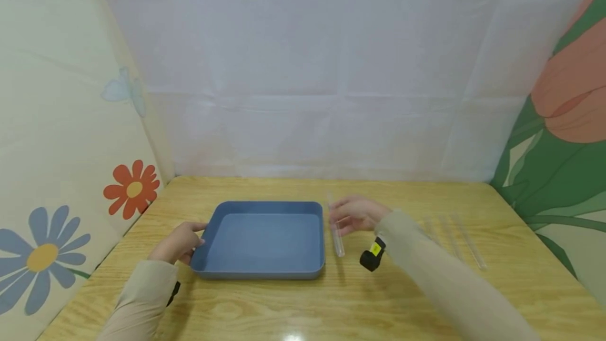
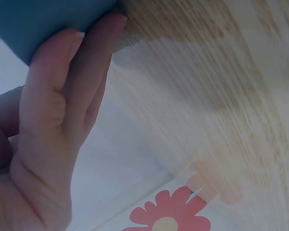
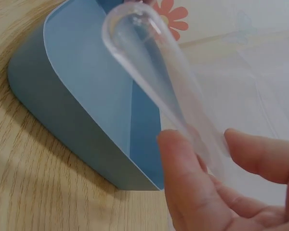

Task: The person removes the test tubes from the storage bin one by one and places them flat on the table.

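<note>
A shallow blue tray (image 1: 258, 241) lies on the wooden table, in front of the person and a little to the left. My left hand (image 1: 177, 243) grips the tray's left wall; in the left wrist view its fingers (image 2: 50, 72) press against the blue side. Just beyond the tray's right wall, my right hand (image 1: 357, 213) pinches a clear test tube (image 3: 149, 72) between thumb and fingers. The tube's rounded end tilts down toward the person in the head view. Inside the tray, only its bare floor shows.
Three more clear tubes (image 1: 468, 241) lie side by side on the table (image 1: 246, 309) at the right, partly behind the right sleeve. A white cloth backdrop (image 1: 303, 67) closes the far side. Flower-printed panels (image 1: 47, 146) stand at left and right.
</note>
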